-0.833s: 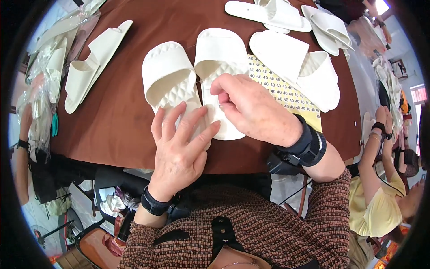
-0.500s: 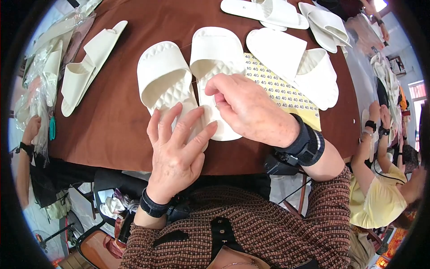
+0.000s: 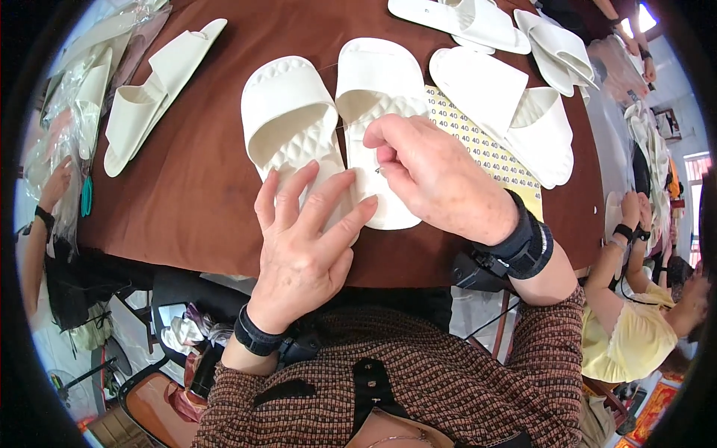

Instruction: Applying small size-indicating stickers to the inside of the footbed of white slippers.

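A pair of white slide slippers lies side by side in front of me, toes pointing away. My left hand [image 3: 302, 231] is spread open, its fingertips resting on the heel part of the left slipper [image 3: 290, 82] and reaching the edge of the right slipper [image 3: 379, 63]. Over the right slipper's footbed, my right hand [image 3: 441, 175] is closed in a pinch, thumb and index curled together. A tiny dark mark shows by its thumb tip; what the fingers hold is too small to make out. Beside this hand lies a yellow sheet of small printed stickers [image 3: 478, 138].
Another white slipper pair [image 3: 541, 134] overlaps the sticker sheet. More slippers lie at the far edge [image 3: 478, 22], far right [image 3: 556, 48] and left [image 3: 164, 82] of the brown-covered table [image 3: 179, 216]. Plastic-wrapped slippers [image 3: 93, 89] and a person's hand [image 3: 56, 183] are at the left; co-workers sit right.
The table and slippers sit slightly further right in the picture. My right hand stays pinched over the right slipper, and a small dark mark now shows by its thumb. My left hand stays spread.
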`<action>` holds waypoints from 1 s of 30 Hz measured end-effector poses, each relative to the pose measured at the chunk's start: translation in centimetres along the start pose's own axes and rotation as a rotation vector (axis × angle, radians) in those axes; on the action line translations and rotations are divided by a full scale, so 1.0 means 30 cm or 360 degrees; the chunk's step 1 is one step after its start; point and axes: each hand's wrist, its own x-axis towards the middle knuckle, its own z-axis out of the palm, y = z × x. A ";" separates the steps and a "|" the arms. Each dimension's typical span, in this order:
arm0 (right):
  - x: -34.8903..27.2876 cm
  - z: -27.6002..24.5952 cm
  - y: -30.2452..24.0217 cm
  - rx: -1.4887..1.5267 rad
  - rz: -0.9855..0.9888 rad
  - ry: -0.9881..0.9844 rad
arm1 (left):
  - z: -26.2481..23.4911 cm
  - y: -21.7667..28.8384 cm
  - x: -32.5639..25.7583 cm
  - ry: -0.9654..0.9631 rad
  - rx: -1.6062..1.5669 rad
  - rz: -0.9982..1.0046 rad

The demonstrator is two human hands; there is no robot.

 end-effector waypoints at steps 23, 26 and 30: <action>0.005 -0.023 0.009 0.0061 0.0056 -0.0077 | 0.006 -0.002 -0.005 0.0019 0.0005 -0.0004; 0.006 -0.016 0.003 -0.0001 0.0013 -0.0108 | 0.009 -0.003 -0.004 0.0023 -0.0001 -0.0006; 0.006 -0.001 0.009 -0.0121 -0.0102 -0.0051 | 0.011 -0.002 -0.002 0.0033 -0.0009 -0.0002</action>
